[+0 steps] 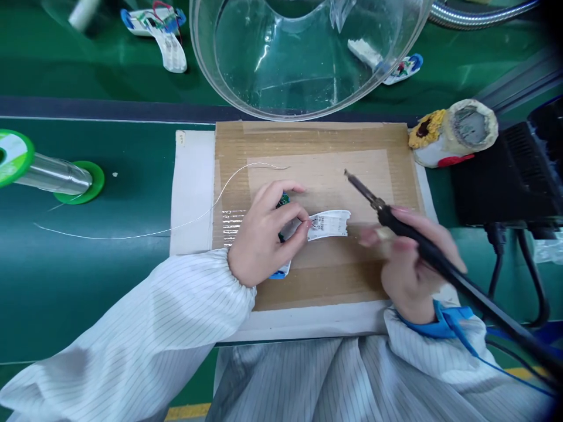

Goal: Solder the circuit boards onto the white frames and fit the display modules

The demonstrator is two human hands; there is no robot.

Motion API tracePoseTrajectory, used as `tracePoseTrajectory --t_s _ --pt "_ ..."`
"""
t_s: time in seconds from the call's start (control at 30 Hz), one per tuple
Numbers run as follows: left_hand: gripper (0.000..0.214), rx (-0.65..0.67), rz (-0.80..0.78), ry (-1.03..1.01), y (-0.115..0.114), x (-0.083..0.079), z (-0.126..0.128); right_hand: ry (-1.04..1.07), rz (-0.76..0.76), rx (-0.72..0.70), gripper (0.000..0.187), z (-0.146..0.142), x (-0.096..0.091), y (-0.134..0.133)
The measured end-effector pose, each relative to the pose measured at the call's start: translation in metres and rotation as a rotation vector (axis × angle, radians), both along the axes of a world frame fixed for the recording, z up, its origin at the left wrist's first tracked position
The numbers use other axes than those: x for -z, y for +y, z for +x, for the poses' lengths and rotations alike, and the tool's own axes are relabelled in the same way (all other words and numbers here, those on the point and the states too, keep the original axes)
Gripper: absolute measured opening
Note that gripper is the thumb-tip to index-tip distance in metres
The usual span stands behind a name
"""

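My left fingers [292, 212] are pinching at the nine-o'clock end of the white strip [334, 224] over the cardboard [369, 275]; exactly what, I cannot tell. My right fingers [433, 230] are gripping the soldering iron [404, 231], its tip hovering at one o'clock, not yet touching; no finished joint is showing.

spool [56, 174] left of cardboard [334, 281] | casing [329, 224] over cardboard | basin [281, 70] behind | jar [428, 149] at right rear corner

Beneath the left hand [264, 231] and right hand [416, 278], a cardboard sheet [316, 287] is looking matt. At the left hand, a white casing piece [332, 224] is showing smooth plastic. In the right hand, a soldering iron [398, 223] is pairing dull metal with black plastic. Beyond both hands, a clear plastic tub [281, 110] is gleaming.
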State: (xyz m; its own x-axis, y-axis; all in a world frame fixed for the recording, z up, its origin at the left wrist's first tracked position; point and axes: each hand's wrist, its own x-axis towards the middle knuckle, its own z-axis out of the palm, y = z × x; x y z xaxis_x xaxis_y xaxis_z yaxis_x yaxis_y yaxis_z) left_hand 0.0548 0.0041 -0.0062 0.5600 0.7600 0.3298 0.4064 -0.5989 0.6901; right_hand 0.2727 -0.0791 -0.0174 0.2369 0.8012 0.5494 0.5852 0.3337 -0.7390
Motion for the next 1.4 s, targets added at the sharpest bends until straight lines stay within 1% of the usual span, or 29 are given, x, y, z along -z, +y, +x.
tracePoseTrajectory --t_s 0.07,0.1,0.27,0.53,0.6,0.7,0.73,0.77,0.8,0.83,0.87,0.93,1.0,1.07,1.17,1.27,1.33,1.4 --pt "0.013 0.004 -0.016 -0.007 0.001 0.0 -0.001 0.045 0.087 0.032 0.028 0.002 -0.003 -0.003" --pt "0.013 0.005 -0.021 -0.01 0.001 0.0 -0.001 0.05 0.088 0.035 0.029 0.002 -0.004 -0.004" --pt "0.013 0.001 -0.039 -0.005 0.0 0.0 0.0 -0.019 0.02 0.028 0.019 0.006 -0.002 -0.007" --pt "0.012 -0.005 -0.044 -0.011 0.0 0.001 0.001 -0.015 -0.048 0.013 0.021 0.007 0.0 -0.01" --pt "0.012 -0.009 -0.04 -0.02 0.0 0.002 0.001 0.003 -0.006 0.006 0.021 0.006 0.001 -0.008" --pt "0.011 -0.013 -0.03 -0.028 0.0 0.004 0.003 0.056 0.138 0.064 0.023 0.004 0.003 -0.005" --pt "0.011 -0.015 -0.028 -0.029 0.0 0.004 0.003 0.079 0.148 0.085 0.022 0.004 0.003 -0.005" --pt "0.011 -0.016 -0.027 -0.028 0.0 0.004 0.003 0.088 0.124 0.093 0.02 0.004 0.003 -0.004" --pt "0.011 -0.018 -0.027 -0.027 0.0 0.005 0.003 0.082 0.064 0.079 0.019 0.004 0.003 -0.003" --pt "0.011 -0.02 -0.025 -0.027 -0.001 0.005 0.003 0.058 -0.018 0.036 0.021 0.003 0.003 -0.002" --pt "0.01 -0.022 -0.025 -0.027 -0.001 0.005 0.003 0.015 -0.097 -0.033 0.027 0.003 0.003 0.0" --pt "0.01 -0.022 -0.024 -0.029 -0.001 0.005 0.002 -0.098 -0.179 -0.167 0.044 0.001 0.003 0.004" --pt "0.01 -0.018 -0.02 -0.036 -0.001 0.005 0.002 -0.196 -0.185 -0.227 0.059 0.0 0.005 0.009" --pt "0.01 -0.014 -0.016 -0.051 -0.001 0.005 0.002 -0.24 -0.162 -0.215 0.063 0.0 0.007 0.012" --pt "0.01 -0.003 -0.025 -0.07 -0.001 0.005 0.003 -0.222 -0.152 -0.197 0.064 0.0 0.01 0.013" --pt "0.01 0.001 -0.018 -0.062 0.0 0.005 0.003 -0.244 -0.129 -0.185 0.061 -0.001 0.007 0.01" --pt "0.01 -0.002 -0.008 -0.051 0.0 0.006 0.003 -0.239 -0.119 -0.149 0.051 0.0 0.003 0.005" --pt "0.01 -0.002 -0.008 -0.043 -0.001 0.006 0.003 -0.177 -0.126 -0.078 0.036 0.003 0.0 -0.002"
